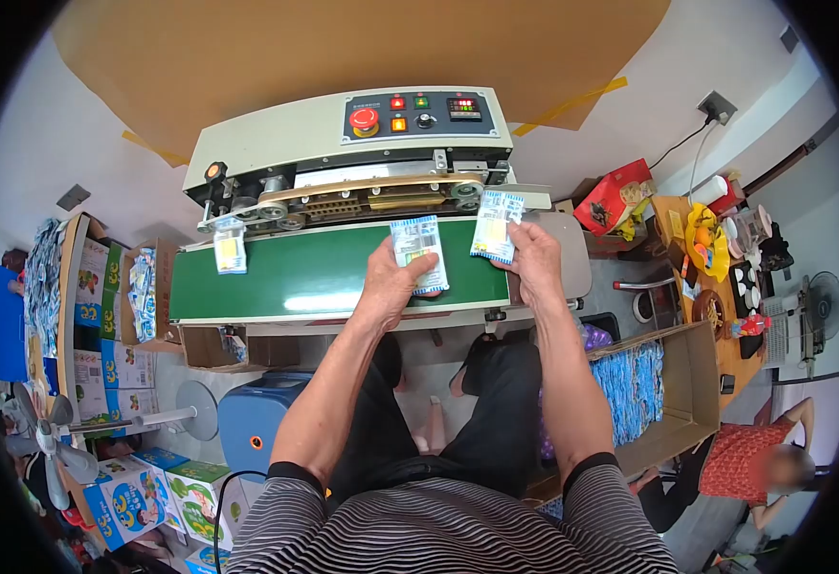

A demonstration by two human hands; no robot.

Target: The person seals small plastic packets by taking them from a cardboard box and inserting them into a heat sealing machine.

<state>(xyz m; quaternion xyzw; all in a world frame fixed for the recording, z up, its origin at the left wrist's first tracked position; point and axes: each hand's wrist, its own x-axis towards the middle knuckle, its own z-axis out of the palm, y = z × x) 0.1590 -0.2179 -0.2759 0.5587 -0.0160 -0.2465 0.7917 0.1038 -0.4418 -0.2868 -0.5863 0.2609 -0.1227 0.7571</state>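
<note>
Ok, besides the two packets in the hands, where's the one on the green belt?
In the head view, that packet is near the left end of the green belt, its top edge at the machine, left of the left hand.

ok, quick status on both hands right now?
Left hand: closed, holding a blue-and-white packet over the green belt.
Right hand: closed, pinching a second packet near the belt's right end.
</note>
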